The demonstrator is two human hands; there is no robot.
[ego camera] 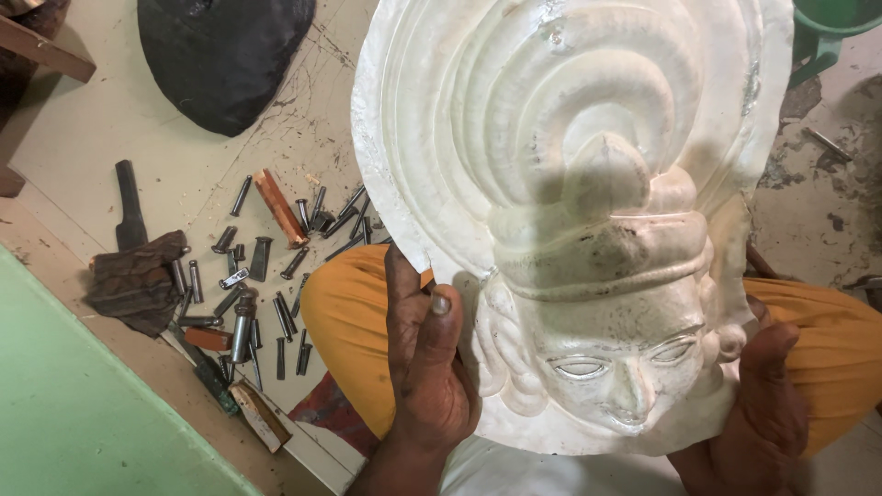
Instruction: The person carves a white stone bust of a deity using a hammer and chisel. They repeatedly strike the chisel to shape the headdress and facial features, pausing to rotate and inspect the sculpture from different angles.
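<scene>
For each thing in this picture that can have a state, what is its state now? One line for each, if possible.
white stone carving: held up tilted over the lap, carved face toward the camera.
left hand: grip closed on the carving's left edge.
right hand: pressed against the carving's lower right edge.
metal chisels: lying scattered on the floor, untouched.
brown cloth: crumpled on the floor beside the chisels.
dark round slab: lying on the floor, apart.

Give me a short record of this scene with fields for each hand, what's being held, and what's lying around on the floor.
Held: white carved relief, a face under a coiled headdress
Left hand: grips relief's lower left edge
Right hand: supports lower right edge
Floor left: scattered metal chisels, brown cloth
Top left: dark rounded slab
</scene>
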